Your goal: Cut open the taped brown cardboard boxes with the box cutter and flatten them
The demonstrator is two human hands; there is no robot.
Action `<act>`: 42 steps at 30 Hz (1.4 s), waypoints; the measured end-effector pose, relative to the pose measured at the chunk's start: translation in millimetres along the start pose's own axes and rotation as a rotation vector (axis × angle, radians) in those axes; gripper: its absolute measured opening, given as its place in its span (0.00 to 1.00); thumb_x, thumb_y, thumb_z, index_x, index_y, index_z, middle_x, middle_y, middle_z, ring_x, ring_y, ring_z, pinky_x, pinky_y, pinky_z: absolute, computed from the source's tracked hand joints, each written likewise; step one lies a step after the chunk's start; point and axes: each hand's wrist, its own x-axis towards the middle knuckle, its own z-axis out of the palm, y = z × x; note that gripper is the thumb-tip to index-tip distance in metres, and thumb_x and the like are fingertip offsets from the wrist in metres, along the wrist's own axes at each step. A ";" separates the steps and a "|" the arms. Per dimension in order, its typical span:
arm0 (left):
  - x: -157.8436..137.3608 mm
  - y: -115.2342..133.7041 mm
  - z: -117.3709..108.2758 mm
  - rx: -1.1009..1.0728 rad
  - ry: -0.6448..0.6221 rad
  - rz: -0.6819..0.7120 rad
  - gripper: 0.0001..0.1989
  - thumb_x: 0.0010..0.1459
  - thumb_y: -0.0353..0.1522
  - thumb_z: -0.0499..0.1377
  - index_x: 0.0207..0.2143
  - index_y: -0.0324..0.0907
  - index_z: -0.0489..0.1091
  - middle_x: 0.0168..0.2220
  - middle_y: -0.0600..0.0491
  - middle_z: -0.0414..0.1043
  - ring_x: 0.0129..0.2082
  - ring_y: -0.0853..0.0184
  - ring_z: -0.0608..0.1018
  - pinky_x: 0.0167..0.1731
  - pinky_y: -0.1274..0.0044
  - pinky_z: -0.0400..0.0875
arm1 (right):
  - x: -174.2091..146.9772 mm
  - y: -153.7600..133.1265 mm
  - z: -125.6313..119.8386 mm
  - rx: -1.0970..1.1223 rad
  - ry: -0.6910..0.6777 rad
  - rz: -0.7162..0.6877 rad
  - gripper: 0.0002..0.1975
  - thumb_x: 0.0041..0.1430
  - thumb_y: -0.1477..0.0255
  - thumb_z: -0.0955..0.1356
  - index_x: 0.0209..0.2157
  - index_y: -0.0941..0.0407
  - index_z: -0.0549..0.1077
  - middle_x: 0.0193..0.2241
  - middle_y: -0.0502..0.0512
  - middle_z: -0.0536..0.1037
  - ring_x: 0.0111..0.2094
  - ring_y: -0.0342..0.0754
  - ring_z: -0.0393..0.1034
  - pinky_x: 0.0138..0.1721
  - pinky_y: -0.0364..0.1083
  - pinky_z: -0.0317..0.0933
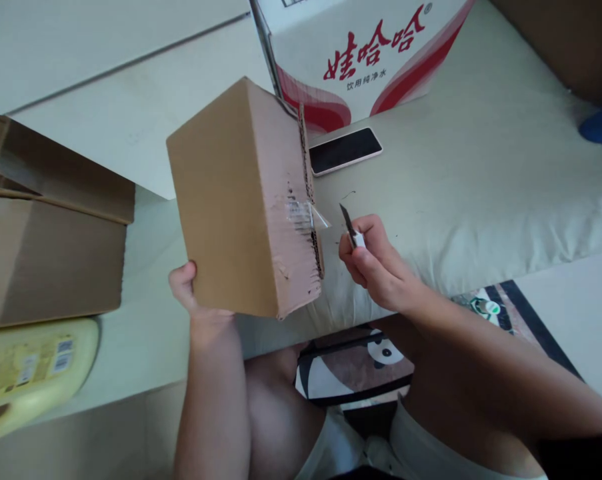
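Note:
My left hand (185, 287) grips a brown cardboard box (221, 207) at its lower left edge, thumb on the near face and the other fingers hidden beneath. The box is tilted, with its torn, ragged cut edge facing right. A loose strip of clear tape (303, 212) sticks out from that edge. In my right hand (373, 263) is a utility knife (353, 233), its white handle mostly covered by the closed fingers. The dark blade points up and left, a short way from the taped edge and apart from it.
A black-screened phone (345, 151) lies behind the box, before a white carton with red lettering (381, 60). Cardboard boxes (55, 253) and a yellow bottle (41, 367) stand at left. Small dark scraps lie on the pale cushion (491, 180). A panda-print bag (355, 367) is below.

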 end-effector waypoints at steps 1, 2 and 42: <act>0.9 -1.2 -2.2 0.003 -0.012 0.001 0.19 0.44 0.45 0.69 0.33 0.41 0.80 0.30 0.53 0.81 0.32 0.62 0.80 0.30 0.75 0.76 | 0.6 -0.5 0.4 -0.003 0.010 0.024 0.22 0.71 0.46 0.60 0.41 0.51 0.62 0.26 0.42 0.62 0.18 0.38 0.54 0.20 0.43 0.50; 1.6 -2.1 -4.1 0.000 -0.019 0.003 0.20 0.44 0.45 0.69 0.36 0.41 0.81 0.31 0.52 0.81 0.33 0.62 0.80 0.31 0.75 0.76 | 1.5 -1.6 0.7 -0.013 0.012 0.057 0.22 0.72 0.46 0.60 0.40 0.52 0.63 0.24 0.42 0.63 0.17 0.38 0.56 0.20 0.43 0.50; -11.9 -3.1 20.3 0.052 -0.123 -0.011 0.28 0.36 0.34 0.67 0.46 0.49 0.81 0.52 0.53 0.76 0.48 0.61 0.73 0.43 0.74 0.73 | 13.8 0.7 14.7 -0.486 -0.019 0.310 0.16 0.73 0.63 0.59 0.28 0.50 0.58 0.20 0.47 0.66 0.22 0.45 0.58 0.28 0.47 0.47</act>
